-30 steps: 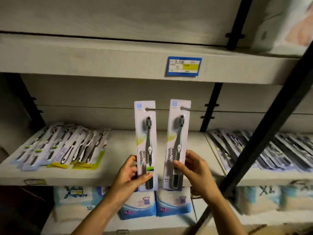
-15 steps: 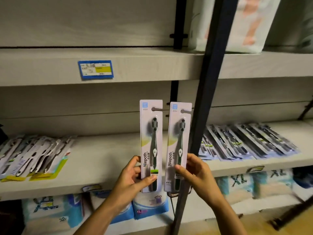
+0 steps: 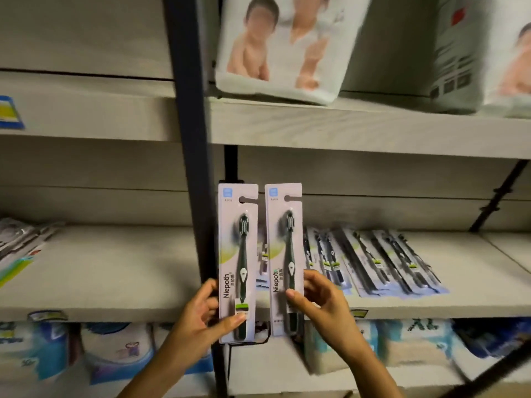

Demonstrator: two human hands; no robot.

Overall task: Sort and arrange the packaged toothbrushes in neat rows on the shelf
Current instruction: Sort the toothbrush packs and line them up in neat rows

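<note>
I hold two packaged toothbrushes upright, side by side, in front of the shelf. My left hand (image 3: 201, 314) pinches the lower end of the left toothbrush pack (image 3: 237, 248), thumb across its front. My right hand (image 3: 321, 303) pinches the lower part of the right toothbrush pack (image 3: 284, 242). Both packs are pale cards with a dark green brush. Behind them, on the right section of the middle shelf (image 3: 431, 305), several matching packs lie in a fanned row (image 3: 373, 262). Another pile of toothbrush packs (image 3: 20, 248) lies at the far left of the same shelf.
A dark upright post (image 3: 189, 139) stands just left of the held packs. Diaper packs (image 3: 287, 47) sit on the top shelf. Blue and white soft packs (image 3: 115, 349) fill the shelf below. A blue and yellow price tag (image 3: 8, 113) sticks to the upper shelf edge at left.
The view has swung to the right: the post and the right-hand row of packs have shifted left in the frame. Both hands keep the same hold on the two packs.
</note>
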